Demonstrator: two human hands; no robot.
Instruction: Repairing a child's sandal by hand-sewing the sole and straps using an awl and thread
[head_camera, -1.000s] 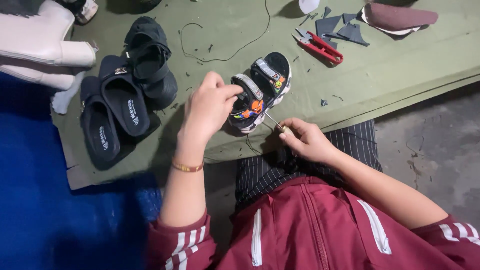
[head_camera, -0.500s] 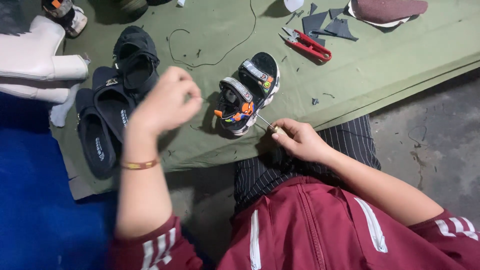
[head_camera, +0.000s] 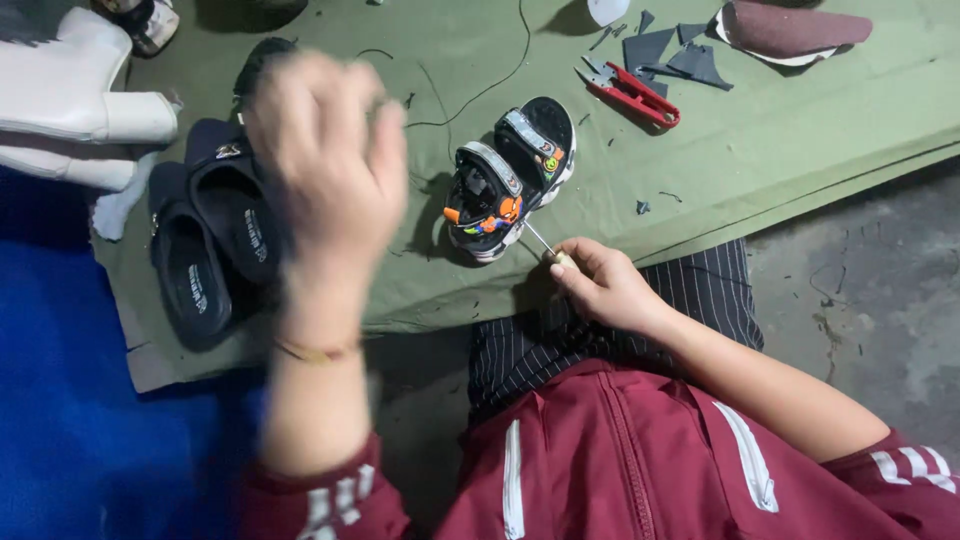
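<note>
A person in a dark red zipped top with white stripes and black pinstriped trousers is sitting at the near edge of the view, looking down over their own arms.

The right hand (head_camera: 600, 285) is resting over the lap, just at the near edge of a worktop covered in green cloth (head_camera: 800, 130). Its grip is closing narrowly around the pale handle of a thin metal awl (head_camera: 545, 245), whose point is angling up and left to meet the side of a small child's sandal (head_camera: 505, 180). The sandal is black with grey straps and bright orange and blue patches, and it is lying tilted on the cloth near the middle of the worktop.

The left hand (head_camera: 325, 170) is raised above the worktop, closer to the camera and blurred by motion. Its fingers are curling inward, but I cannot tell whether they are holding anything. A thin bracelet is circling the wrist.

Behind and below that hand, a pile of black slide sandals (head_camera: 200, 270) is lying on the left of the cloth. Farther left, a white moulded object (head_camera: 70, 100) is sitting at the cloth's edge.

At the far side, red-handled thread snips (head_camera: 630, 95) are lying beside dark grey scraps (head_camera: 670, 55), with a brown sole piece (head_camera: 790, 28) beyond them. A loose black thread (head_camera: 480, 90) is trailing across the cloth.
</note>
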